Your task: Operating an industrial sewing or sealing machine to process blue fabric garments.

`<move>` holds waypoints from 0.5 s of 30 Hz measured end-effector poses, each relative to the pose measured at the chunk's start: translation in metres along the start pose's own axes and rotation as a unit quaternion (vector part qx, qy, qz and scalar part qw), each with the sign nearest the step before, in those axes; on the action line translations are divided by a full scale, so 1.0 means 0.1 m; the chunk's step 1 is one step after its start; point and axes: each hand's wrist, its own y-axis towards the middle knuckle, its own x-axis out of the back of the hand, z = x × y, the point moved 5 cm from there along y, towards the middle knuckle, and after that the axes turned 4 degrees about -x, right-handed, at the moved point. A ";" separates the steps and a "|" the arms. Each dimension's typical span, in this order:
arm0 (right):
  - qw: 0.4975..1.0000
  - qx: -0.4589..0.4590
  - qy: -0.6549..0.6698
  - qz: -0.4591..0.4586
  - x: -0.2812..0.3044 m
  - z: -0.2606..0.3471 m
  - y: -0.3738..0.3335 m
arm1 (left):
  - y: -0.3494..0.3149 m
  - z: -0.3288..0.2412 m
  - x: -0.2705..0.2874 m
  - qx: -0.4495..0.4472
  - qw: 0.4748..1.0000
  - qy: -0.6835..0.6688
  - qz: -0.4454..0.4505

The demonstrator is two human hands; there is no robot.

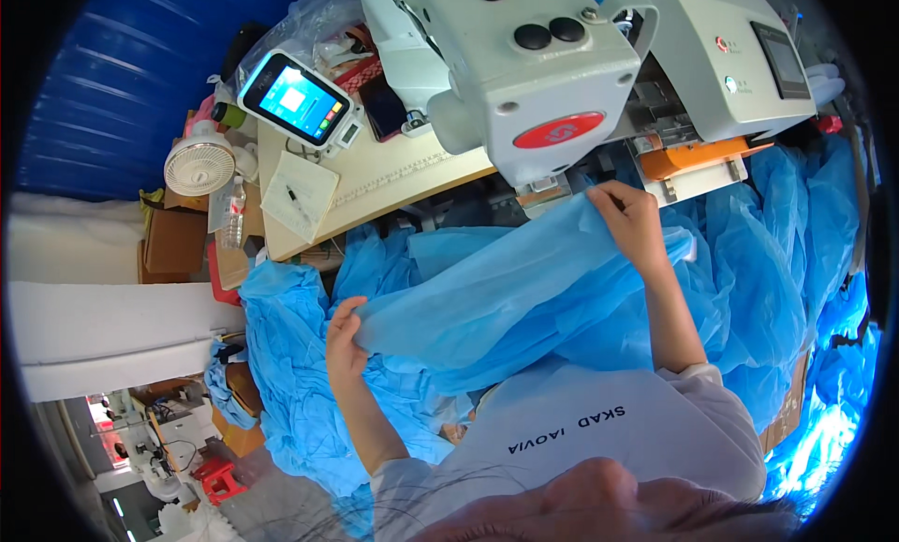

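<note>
A thin, see-through blue fabric piece (487,289) is stretched between my two hands in front of the industrial sewing machine (562,83). My left hand (346,341) is closed around its near left end, fingers curled over the edge. Higher up and to the right, my right hand (629,226) pinches the other end close beside the machine's needle area (545,194). Part of the fabric drapes down toward my lap. What lies under it at the needle area is hidden.
Heaped blue fabric (300,364) lies at left, with more blue sheeting (768,252) at right. On the table (384,182) are a control screen (298,99) and a notepad with a pen (298,197). A small fan (199,166) and plastic bottle (234,214) stand beyond its left edge.
</note>
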 end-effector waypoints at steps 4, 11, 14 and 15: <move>0.999 0.022 -0.034 -0.020 -0.21 0.08 0.18 | 0.51 -0.16 0.06 -0.023 0.970 0.241 -0.003; 0.992 0.100 -0.024 -0.078 -0.31 0.06 0.31 | 1.02 -0.31 0.17 -0.019 0.983 0.184 -0.003; 0.995 0.079 0.004 -0.057 -0.31 0.00 0.26 | 0.78 -0.31 0.22 -0.139 0.929 0.340 0.036; 0.998 0.032 0.029 -0.052 -0.30 -0.05 0.26 | 0.66 -0.27 0.25 -0.179 0.870 0.456 0.051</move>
